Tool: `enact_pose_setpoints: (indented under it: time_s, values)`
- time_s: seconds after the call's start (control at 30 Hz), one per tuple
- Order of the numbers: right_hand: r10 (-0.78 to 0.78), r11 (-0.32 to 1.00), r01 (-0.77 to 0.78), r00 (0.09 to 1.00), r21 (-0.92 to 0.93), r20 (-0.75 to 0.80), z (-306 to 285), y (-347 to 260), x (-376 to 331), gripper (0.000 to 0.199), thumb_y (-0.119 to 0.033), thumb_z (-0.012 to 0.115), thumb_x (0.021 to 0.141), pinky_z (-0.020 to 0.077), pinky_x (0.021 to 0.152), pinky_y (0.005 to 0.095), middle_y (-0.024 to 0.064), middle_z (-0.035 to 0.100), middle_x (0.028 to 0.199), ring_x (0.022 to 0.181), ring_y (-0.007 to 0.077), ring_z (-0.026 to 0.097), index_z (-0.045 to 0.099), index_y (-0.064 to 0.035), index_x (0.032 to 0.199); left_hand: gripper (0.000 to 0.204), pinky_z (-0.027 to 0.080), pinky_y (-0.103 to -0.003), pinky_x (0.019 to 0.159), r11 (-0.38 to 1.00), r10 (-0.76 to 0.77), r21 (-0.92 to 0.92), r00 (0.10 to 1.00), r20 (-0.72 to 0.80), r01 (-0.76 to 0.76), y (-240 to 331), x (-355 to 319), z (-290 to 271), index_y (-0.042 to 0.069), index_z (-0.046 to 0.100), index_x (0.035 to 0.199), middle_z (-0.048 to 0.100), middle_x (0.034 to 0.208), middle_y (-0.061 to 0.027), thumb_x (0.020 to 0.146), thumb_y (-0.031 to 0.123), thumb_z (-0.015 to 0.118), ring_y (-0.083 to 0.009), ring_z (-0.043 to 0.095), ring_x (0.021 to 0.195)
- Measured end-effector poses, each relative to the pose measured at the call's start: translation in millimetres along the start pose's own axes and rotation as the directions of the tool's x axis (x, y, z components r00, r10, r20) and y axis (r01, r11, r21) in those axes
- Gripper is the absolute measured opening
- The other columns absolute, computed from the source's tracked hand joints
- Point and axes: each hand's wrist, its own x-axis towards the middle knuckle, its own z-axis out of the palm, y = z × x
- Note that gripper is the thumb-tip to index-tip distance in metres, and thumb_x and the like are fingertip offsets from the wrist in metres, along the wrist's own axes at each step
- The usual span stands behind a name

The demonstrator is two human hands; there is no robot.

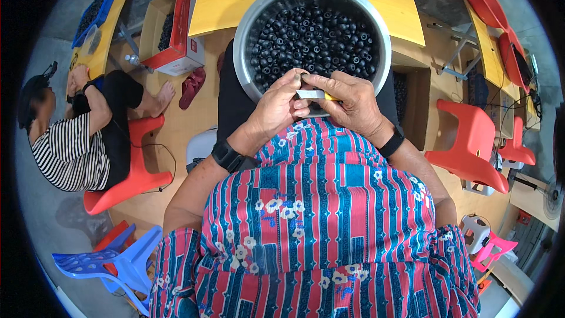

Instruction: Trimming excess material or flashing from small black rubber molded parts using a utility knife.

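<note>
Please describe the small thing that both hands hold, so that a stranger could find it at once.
Start at the big round metal bowl full of small dark round pieces. At its near rim, the left hand and right hand meet over a small flat tool. Unlike the dark pieces, it is pale grey with a yellow end.

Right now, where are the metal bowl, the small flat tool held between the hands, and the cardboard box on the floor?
metal bowl (244,35): head view, on the bare left rim.
small flat tool (311,94): head view, on its pale middle between the two hands.
cardboard box (154,20): head view, on the brown left wall.
</note>
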Motion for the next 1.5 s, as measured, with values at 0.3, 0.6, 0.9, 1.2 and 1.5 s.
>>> enact_pose_setpoints:
  time_s: [0.3,0.6,0.9,1.2,1.5]
  values:
    - [0.138,0.987,-0.135,0.990,0.091,-0.029,-0.2,3.2,3.1,0.029,-0.020,0.073,0.082,0.0505,0.063,0.0353,0.0110,0.063,0.079,0.071,0.0284,0.063,0.072,-0.0118,0.109,0.020,0.036,-0.019,0.061,0.993,0.031,0.117,0.999,0.023,-0.033,2.0,-3.3,10.3,0.009,0.048,0.113,0.042,0.084,0.0024,0.107,0.025,0.038,-0.0044,0.036,0.067]
    - [0.048,0.998,-0.048,0.999,-0.036,0.017,-2.9,4.5,0.6,0.023,-0.030,0.070,0.085,0.0492,0.061,0.0387,0.0098,0.060,0.076,0.070,0.0297,0.063,0.068,-0.0078,0.091,0.020,0.035,-0.018,0.059,0.970,0.065,0.232,0.996,0.056,-0.077,2.8,-1.9,4.6,0.010,0.049,0.111,0.042,0.082,0.0023,0.105,0.029,0.044,-0.0031,0.036,0.066]
    - [0.028,0.998,-0.028,1.000,-0.062,0.010,-3.2,3.6,0.7,0.023,-0.029,0.070,0.085,0.0494,0.060,0.0389,0.0090,0.059,0.076,0.069,0.0296,0.062,0.068,-0.0078,0.093,0.022,0.034,-0.018,0.058,0.964,0.087,0.243,0.993,0.082,-0.105,2.1,-1.4,2.9,0.009,0.049,0.110,0.041,0.081,0.0027,0.105,0.030,0.044,-0.0027,0.036,0.065]
    - [0.040,0.998,-0.040,0.999,-0.049,-0.008,-3.2,4.2,-0.1,0.022,-0.028,0.070,0.084,0.0485,0.058,0.0395,0.0091,0.058,0.074,0.067,0.0296,0.061,0.068,-0.0076,0.090,0.024,0.034,-0.020,0.060,0.960,0.074,0.262,0.991,0.109,-0.101,3.3,-2.0,1.2,0.008,0.047,0.111,0.040,0.082,0.0020,0.104,0.031,0.045,-0.0046,0.036,0.067]
    - [0.211,0.976,-0.215,0.972,-0.036,-0.102,-0.5,18.0,4.7,0.019,-0.023,0.066,0.089,0.0496,0.069,0.0419,0.0122,0.065,0.081,0.078,0.0345,0.063,0.068,-0.0036,0.085,0.026,0.033,-0.020,0.060,0.933,0.058,0.344,0.986,0.154,-0.109,3.0,-2.4,2.3,0.009,0.048,0.112,0.039,0.081,0.0027,0.105,0.033,0.043,-0.0047,0.035,0.066]
